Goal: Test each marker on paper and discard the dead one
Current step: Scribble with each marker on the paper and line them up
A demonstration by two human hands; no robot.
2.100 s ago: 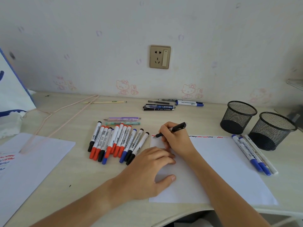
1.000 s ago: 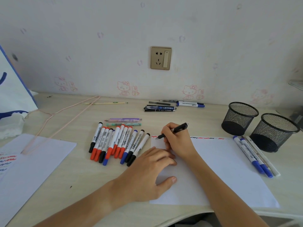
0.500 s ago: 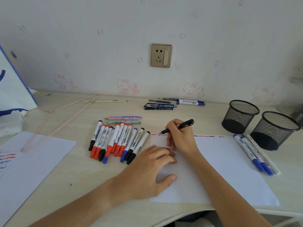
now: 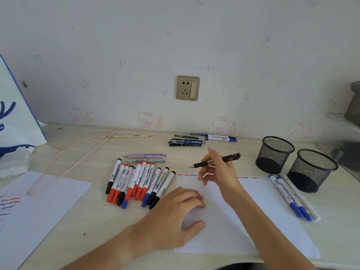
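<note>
My right hand (image 4: 218, 172) holds a black pen (image 4: 215, 161) raised above the top edge of the white paper (image 4: 259, 217), its tip pointing left and off the sheet. Red, blue and black squiggles run along the paper's top edge. My left hand (image 4: 181, 213) rests on the paper's left part with fingers loosely bent, pressing it flat. A row of several red, black and blue capped markers (image 4: 138, 182) lies left of the paper. Three blue-capped or white markers (image 4: 290, 197) lie at the paper's right edge.
Two black mesh pen cups (image 4: 274, 154) (image 4: 311, 170) stand at the right. More pens (image 4: 187, 142) and a blue marker (image 4: 221, 137) lie near the wall. Two pastel pens (image 4: 146, 157) sit behind the marker row. A second scribbled sheet (image 4: 39, 207), a pink hanger (image 4: 74, 152) and a bag (image 4: 13, 117) are at the left.
My right hand has lifted the black pen off the paper's top left edge and moved it up and to the right. My left hand stays on the sheet.
</note>
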